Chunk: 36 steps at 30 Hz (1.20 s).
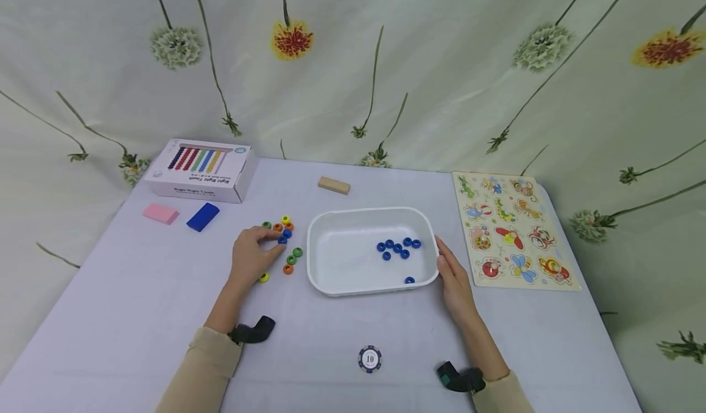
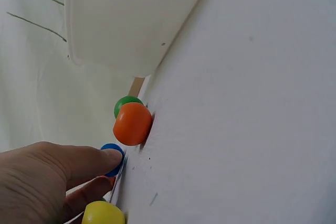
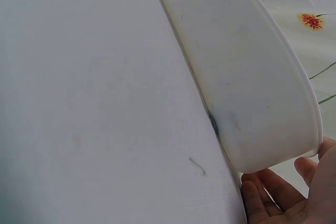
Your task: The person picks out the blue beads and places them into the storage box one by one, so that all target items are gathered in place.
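My left hand (image 1: 252,255) is among a loose cluster of coloured beads, its thumb and fingers pinching a blue bead (image 2: 111,159). Another blue bead (image 1: 287,233) lies just beyond the fingertips. Around the hand are orange beads (image 1: 288,269), green beads (image 1: 298,252) and yellow beads (image 1: 264,277). A white tray (image 1: 353,291) stands to the right, with several blue beads (image 1: 398,248) in its right half. My right hand (image 1: 456,285) rests against the tray's right end, fingers extended along the outer wall near the rim.
A poker chip (image 1: 370,359) lies in front of the tray, a wooden block (image 1: 333,185) behind it. At the back left are a printed box (image 1: 201,171), a pink block (image 1: 160,213) and a blue block (image 1: 203,217). An insect picture board (image 1: 513,232) lies at the right.
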Tool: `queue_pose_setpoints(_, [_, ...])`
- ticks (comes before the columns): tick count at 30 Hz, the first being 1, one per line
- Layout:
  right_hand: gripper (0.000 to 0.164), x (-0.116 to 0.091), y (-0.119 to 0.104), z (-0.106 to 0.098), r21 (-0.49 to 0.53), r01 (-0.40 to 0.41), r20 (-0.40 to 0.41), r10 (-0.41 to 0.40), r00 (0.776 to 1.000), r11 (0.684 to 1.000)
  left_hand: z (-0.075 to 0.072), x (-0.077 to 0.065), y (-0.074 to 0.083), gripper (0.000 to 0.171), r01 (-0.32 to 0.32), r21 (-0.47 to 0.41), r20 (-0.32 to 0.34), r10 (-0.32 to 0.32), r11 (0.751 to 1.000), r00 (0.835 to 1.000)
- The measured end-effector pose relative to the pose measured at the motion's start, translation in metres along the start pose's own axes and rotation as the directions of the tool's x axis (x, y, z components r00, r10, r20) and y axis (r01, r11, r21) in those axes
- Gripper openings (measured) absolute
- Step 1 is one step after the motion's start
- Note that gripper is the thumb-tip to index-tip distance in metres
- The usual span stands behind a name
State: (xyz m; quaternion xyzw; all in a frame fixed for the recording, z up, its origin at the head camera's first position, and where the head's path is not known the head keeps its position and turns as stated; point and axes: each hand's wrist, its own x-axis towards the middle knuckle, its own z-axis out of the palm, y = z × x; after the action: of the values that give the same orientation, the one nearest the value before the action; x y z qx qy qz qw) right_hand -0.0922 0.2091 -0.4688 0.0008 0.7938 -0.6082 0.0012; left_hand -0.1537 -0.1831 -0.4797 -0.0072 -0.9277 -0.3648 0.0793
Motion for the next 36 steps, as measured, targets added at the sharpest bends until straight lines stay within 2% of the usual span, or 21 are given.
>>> queue_pose_setpoints(2, [0.04,0.003,0.007,-0.001,0.01,0.005,0.002,-0.005,1.0,1.0,-0.003,0.001,0.006,0.024,-0.007,0.02,0.01,0.007,1.0,1.0])
queue_pose_setpoints(5, [0.04,0.005,0.013,-0.001,0.014,0.015,0.004,-0.015,1.0,1.0,-0.012,0.002,0.023,0.024,-0.031,0.063,0.015,0.03,0.998,0.999])
queue_pose_setpoints(8, [0.04,0.004,0.015,-0.002,0.007,0.027,0.0,-0.027,1.0,1.0,-0.02,0.006,0.049,0.025,-0.076,0.067,0.008,0.075,0.995,0.997])
queue_pose_setpoints(11, [0.041,0.004,0.015,-0.003,0.004,0.035,-0.013,-0.035,0.999,0.999,-0.022,0.011,0.08,0.027,-0.12,0.0,0.021,0.12,0.993,0.993])
queue_pose_setpoints(14, [0.041,0.004,0.015,-0.003,0.004,0.04,-0.016,-0.04,0.999,0.999,-0.015,0.015,0.109,0.028,-0.147,-0.108,0.069,0.155,0.983,0.985])
queue_pose_setpoints(18, [0.041,0.005,0.015,-0.002,0.003,0.031,-0.013,-0.031,0.999,1.0,0.011,0.021,0.134,0.025,-0.159,-0.225,0.19,0.203,0.961,0.961])
queue_pose_setpoints(21, [0.041,0.005,0.015,-0.001,0.003,0.032,-0.009,-0.032,0.999,0.999,0.034,0.023,0.141,0.023,-0.126,-0.243,0.293,0.197,0.962,0.936])
queue_pose_setpoints(26, [0.042,0.005,0.014,0.0,-0.005,0.041,-0.006,-0.041,0.999,0.999,0.065,0.025,0.143,0.018,-0.081,-0.175,0.411,0.148,0.981,0.9])
queue_pose_setpoints(32, [0.041,0.005,0.014,-0.001,-0.026,0.029,-0.014,-0.03,0.999,0.999,0.085,0.027,0.142,0.015,-0.122,-0.041,0.488,0.127,0.992,0.863])
queue_pose_setpoints(36, [0.041,0.005,0.014,0.0,-0.032,0.019,-0.019,-0.019,1.0,0.999,0.091,0.027,0.142,0.014,-0.157,0.028,0.509,0.121,0.987,0.852])
